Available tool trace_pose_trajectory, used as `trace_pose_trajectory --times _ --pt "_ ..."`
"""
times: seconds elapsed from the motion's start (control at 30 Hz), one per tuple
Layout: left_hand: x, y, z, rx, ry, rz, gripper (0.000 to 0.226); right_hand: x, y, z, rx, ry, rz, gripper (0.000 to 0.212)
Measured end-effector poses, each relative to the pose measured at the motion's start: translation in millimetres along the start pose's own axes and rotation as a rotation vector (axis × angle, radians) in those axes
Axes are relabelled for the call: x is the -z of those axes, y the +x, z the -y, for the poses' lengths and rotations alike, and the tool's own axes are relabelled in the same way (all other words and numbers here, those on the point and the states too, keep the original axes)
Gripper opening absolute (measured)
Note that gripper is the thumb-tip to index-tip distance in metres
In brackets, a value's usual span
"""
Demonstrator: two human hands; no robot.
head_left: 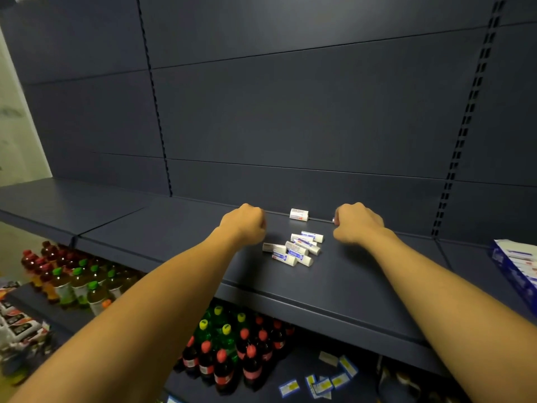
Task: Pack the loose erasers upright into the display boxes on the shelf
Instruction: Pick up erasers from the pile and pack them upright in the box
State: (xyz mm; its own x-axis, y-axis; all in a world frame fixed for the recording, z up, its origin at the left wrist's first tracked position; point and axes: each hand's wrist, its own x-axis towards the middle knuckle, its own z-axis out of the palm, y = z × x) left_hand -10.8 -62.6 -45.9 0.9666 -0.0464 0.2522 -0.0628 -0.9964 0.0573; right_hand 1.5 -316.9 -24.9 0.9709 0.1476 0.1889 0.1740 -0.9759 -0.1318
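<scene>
Several loose erasers [296, 248], white with blue printed sleeves, lie in a small heap on the dark shelf [334, 286] between my hands. One more eraser [298, 214] lies apart against the back panel. My left hand [245, 223] hovers left of the heap, its fingers curled into a fist with nothing showing in it. To the right of the heap my right hand [359, 223] is curled too, and a small eraser end [334, 220] peeks out at its fingertips. A blue and white display box [517, 266] sits on the shelf at the far right, partly cut off.
The shelf's front edge runs diagonally below my forearms. On the lower shelf stand bottles with red, green and yellow caps [229, 353], more bottles [75, 283] to the left, and loose price labels [319, 382]. A slotted upright [465, 126] divides the back panel on the right.
</scene>
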Motion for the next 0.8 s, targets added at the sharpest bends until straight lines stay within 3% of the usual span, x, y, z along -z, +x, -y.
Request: trace_pose_trajectory --times 0.23,0.33,0.8 --pt "-20 67 10 -0.085 0.019 0.034 0.024 -13 56 -5 -0.017 0.023 0.013 0.02" --pt "-26 92 8 -0.119 0.029 0.038 0.027 -17 74 -4 -0.014 0.033 0.026 0.026" --pt "-57 173 -2 -0.273 -0.049 0.14 0.038 -36 112 -6 -0.119 0.124 0.081 0.024"
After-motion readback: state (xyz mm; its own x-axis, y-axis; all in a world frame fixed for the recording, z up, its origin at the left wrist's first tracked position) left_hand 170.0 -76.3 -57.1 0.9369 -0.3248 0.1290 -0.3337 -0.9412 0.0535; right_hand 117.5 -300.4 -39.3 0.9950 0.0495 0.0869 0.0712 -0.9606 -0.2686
